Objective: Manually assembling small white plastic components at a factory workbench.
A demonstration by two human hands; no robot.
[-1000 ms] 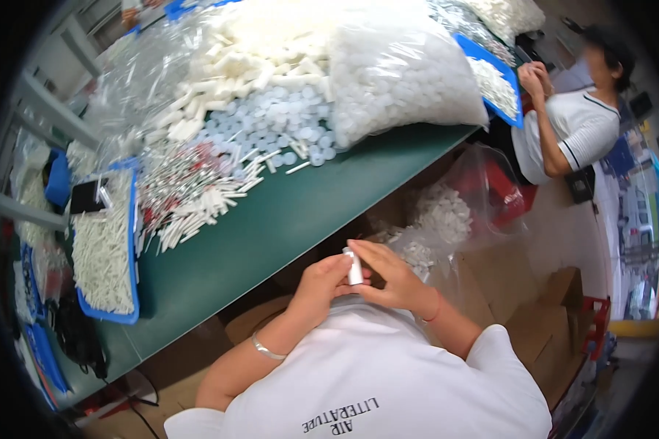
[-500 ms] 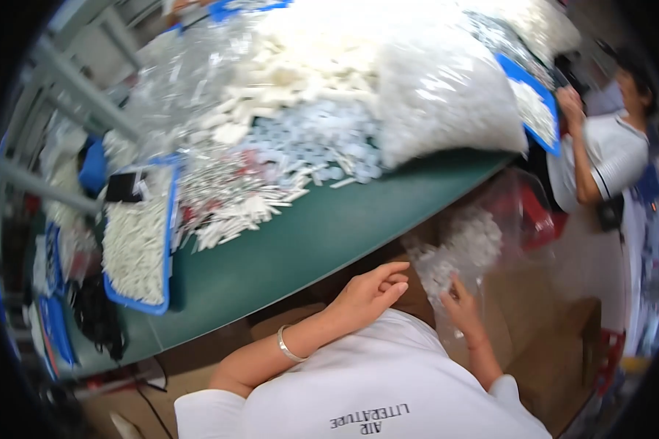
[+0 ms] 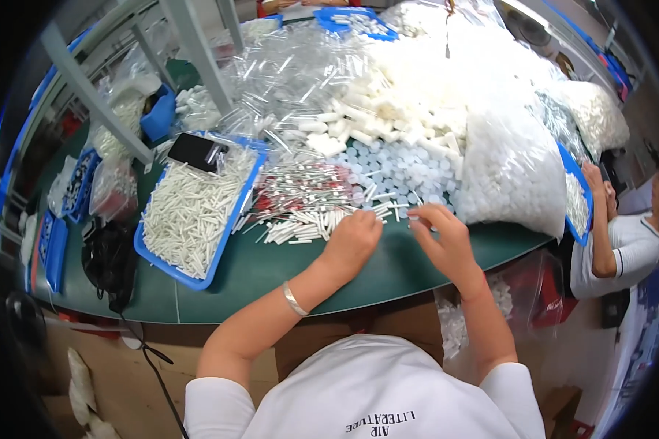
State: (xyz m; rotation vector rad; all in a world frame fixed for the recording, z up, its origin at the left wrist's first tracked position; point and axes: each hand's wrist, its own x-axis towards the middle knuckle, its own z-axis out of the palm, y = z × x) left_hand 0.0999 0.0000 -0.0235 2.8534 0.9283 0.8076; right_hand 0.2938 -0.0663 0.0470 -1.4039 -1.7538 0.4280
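Left hand curled closed over white sticks on desk; right hand pinching one thin stick.

Seen from above, the person wore a plain white short-sleeved shirt, its fabric smooth over both shoulders, with a small line of dark printed lettering across the middle. The sleeves ended well above the elbows, so both forearms were bare. A thin silver bangle circled the wrist below the left hand. The right hand carried no ring, no watch, no glove; the left hand was ungloved too.
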